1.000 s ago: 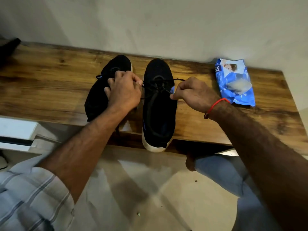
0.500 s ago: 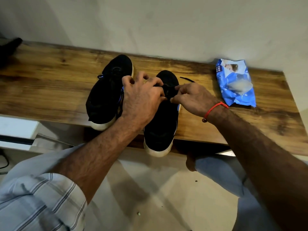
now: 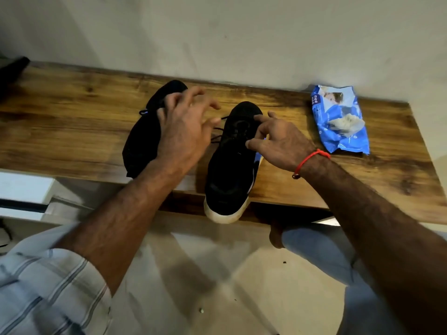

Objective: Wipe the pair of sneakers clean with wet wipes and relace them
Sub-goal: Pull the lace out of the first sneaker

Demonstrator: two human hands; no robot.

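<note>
Left hand (image 3: 183, 131): fingers spread and loosely bent, grip apart; a black lace (image 3: 219, 137) runs from the shoe toward its fingertips, blurred, contact cannot be told. Right hand (image 3: 278, 141): fingers bent, resting on the lace area of the right sneaker (image 3: 229, 163); whether that grip pinches a lace cannot be told. Right sneaker: black, white sole, one end hanging over the near edge of the wooden surface (image 3: 72, 131). Left sneaker (image 3: 142, 139): black, just beside it, partly hidden behind the left hand. Blue wet wipes pack (image 3: 338, 122) lies well to the right, near the wall, a wipe poking out of its top. Red thread (image 3: 307, 160) on the right wrist.
</note>
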